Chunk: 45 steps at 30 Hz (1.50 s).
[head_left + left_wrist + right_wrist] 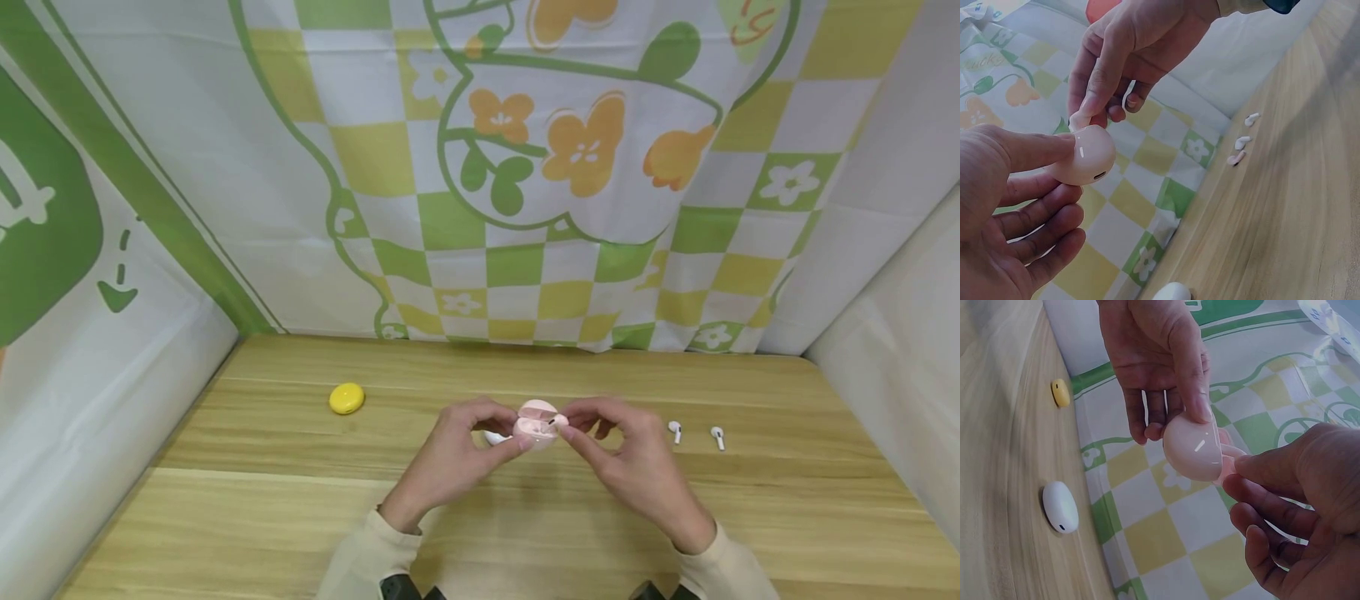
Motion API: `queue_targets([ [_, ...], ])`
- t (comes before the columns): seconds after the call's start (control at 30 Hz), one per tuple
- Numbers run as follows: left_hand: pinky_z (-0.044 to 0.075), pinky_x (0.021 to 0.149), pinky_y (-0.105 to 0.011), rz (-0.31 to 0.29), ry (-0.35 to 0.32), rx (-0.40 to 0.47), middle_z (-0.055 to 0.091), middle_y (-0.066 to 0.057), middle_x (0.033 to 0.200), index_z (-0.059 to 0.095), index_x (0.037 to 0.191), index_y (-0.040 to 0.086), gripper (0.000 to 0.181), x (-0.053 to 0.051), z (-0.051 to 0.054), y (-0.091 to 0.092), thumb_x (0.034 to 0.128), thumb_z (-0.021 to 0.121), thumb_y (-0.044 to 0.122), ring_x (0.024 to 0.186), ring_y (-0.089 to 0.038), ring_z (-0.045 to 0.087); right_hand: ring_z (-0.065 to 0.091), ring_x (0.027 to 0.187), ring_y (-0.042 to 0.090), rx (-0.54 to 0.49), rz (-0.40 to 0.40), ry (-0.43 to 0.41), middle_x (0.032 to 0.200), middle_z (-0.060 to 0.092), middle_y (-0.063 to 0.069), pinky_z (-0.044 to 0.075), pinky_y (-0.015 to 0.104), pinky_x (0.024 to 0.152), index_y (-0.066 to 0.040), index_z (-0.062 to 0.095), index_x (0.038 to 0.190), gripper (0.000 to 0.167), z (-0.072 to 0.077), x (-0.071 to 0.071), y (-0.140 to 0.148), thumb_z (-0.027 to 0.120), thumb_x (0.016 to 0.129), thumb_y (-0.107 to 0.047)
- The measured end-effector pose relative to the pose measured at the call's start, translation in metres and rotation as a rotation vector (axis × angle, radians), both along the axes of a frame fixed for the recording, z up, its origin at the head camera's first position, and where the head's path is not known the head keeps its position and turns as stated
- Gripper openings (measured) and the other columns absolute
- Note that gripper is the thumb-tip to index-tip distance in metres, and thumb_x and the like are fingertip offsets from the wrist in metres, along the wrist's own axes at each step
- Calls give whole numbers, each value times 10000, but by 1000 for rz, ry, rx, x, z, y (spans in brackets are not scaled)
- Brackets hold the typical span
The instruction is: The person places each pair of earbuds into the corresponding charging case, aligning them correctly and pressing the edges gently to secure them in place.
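Note:
A pale pink earbud case (534,428) with its lid raised is held above the table by my left hand (461,442), thumb on the front and fingers behind. At the case's right side, my right hand (633,450) pinches a pink earbud (1232,451) between thumb and index finger. The earbud's end is at the case opening; how far inside it sits I cannot tell. In the left wrist view the case's rounded outside (1088,156) shows a small dark port. The right wrist view shows the same smooth shell (1191,447).
A yellow case (347,398) lies at the left of the wooden table (247,500). Behind my left hand is a white case (1061,507). Two white earbuds (675,431) and a pink one (1235,158) lie to the right. A patterned curtain (450,283) hangs at the back.

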<state>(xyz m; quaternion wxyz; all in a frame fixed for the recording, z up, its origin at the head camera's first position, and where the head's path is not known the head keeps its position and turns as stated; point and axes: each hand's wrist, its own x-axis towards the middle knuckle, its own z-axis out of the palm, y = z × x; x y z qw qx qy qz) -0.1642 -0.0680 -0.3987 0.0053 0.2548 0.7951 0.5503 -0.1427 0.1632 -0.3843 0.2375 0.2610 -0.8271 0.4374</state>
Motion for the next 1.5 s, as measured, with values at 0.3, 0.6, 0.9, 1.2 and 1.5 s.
queue_targets([
  [0.3,542,846,-321,-5,-15,-8,716,14,1011,757,1057,73,215,-1,0,1,916,787,233,945,-150,673,650,750,90,0,18,2,860,721,-93,526,270,638,-148,772,1011,230,-1,0,-1,824,835,-10],
  [0.6,545,850,-322,-12,-22,-4,716,7,1026,756,1061,73,212,-1,0,0,919,784,228,953,-150,674,643,753,84,10,15,-1,861,717,-104,529,272,637,-156,773,1006,230,-1,0,-2,825,834,-12],
  [0.9,547,841,-320,-12,-28,-1,718,-4,1042,756,1054,71,205,0,0,0,920,783,224,955,-155,675,643,755,82,11,16,-15,866,712,-111,530,276,638,-164,770,1009,229,-1,1,-2,818,843,-14],
  [1.2,544,849,-318,-13,-30,-1,720,1,1032,755,1051,73,206,0,0,0,921,781,231,950,-148,674,647,756,78,10,15,-24,871,718,-107,528,274,642,-154,768,1015,226,-2,1,-3,812,847,-9],
  [1.5,542,857,-318,-18,-21,-1,723,0,1036,755,1060,72,205,-1,0,0,925,777,225,946,-144,679,646,753,77,15,9,-15,873,720,-105,534,276,638,-148,766,1002,229,-2,0,-2,817,836,2],
])
